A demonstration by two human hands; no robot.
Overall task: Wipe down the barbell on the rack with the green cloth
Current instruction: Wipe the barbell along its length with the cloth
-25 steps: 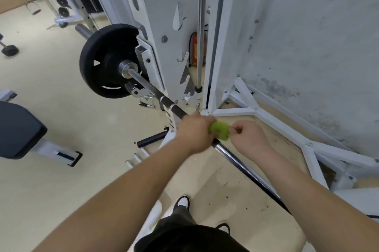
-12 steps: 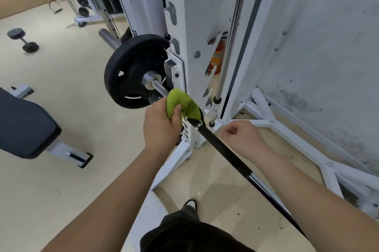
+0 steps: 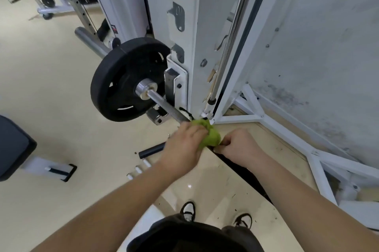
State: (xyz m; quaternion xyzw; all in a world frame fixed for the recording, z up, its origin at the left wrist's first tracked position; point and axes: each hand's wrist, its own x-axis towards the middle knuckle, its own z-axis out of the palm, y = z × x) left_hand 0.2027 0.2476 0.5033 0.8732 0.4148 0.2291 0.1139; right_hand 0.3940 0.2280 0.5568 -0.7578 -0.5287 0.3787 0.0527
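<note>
Both forearms are bare from the bottom edge of the frame up to the left hand [image 3: 184, 145] and the right hand [image 3: 239, 146], with no sleeves, watch or rings to be seen. Below them shows a dark top or shorts [image 3: 194, 237]. The shoes are black and white, one [image 3: 188, 211] beside the other [image 3: 244, 220]

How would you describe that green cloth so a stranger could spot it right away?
Start at the tall white steel rack upright and the round black weight plate beside it. Follow the silver barbell shaft down toward the person. The crumpled lime-green cloth is bunched around the bar between the left hand and right hand, the only bright green thing in sight.
</note>
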